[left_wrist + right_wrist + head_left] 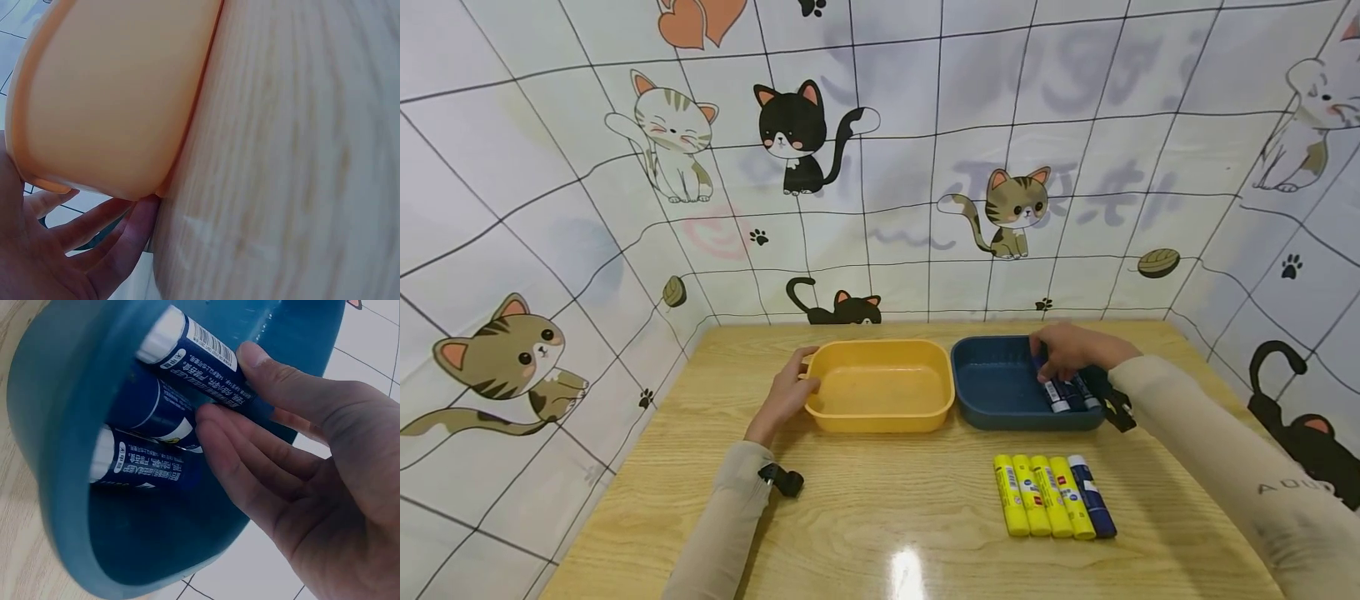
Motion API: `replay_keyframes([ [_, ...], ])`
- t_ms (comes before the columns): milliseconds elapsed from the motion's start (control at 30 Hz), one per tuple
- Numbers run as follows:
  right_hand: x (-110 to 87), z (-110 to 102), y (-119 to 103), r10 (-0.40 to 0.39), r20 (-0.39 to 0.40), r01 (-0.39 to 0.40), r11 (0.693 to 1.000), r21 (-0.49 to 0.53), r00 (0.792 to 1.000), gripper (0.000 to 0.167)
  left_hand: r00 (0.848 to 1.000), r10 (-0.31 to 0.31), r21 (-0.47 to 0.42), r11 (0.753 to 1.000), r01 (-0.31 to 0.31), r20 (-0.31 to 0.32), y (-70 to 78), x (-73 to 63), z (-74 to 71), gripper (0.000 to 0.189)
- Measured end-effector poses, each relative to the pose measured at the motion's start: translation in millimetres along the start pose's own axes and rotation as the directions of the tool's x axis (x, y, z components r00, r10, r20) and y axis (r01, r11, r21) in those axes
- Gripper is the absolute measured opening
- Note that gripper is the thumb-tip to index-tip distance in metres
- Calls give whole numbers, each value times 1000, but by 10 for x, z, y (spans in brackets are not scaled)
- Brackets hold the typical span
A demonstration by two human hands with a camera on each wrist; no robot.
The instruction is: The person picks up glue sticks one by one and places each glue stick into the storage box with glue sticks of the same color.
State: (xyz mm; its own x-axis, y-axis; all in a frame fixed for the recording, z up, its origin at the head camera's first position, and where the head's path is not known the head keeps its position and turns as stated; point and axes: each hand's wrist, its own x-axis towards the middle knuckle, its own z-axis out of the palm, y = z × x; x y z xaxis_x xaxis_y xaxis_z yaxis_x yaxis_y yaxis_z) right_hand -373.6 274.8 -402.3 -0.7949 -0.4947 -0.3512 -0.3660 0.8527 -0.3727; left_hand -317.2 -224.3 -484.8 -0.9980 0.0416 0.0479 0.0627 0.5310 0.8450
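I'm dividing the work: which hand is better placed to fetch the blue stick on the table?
Probably the right hand: at the blue tray, it is nearer that dark blue stick, but must first release the pinched stick. The left hand holds the yellow tray, farther away.

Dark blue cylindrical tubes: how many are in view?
4: one dark blue cylindrical tube on the wooden table, beside yellow cylindrical tubes; three tubes in the blue plastic tray, one pinched by the right hand, which may hide others.

One tray is yellow, other tray blue, sticks yellow or navy (white-lettered), table tan woodgrain, wall black-gridded white.
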Motion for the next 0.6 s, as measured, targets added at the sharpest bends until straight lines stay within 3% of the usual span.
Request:
replay_keyframes([
  [600, 46, 45, 61, 35, 28, -34, 999, -39, 999, 41, 1000, -16, 0, 1000, 16, -6, 26, -11, 1, 70],
])
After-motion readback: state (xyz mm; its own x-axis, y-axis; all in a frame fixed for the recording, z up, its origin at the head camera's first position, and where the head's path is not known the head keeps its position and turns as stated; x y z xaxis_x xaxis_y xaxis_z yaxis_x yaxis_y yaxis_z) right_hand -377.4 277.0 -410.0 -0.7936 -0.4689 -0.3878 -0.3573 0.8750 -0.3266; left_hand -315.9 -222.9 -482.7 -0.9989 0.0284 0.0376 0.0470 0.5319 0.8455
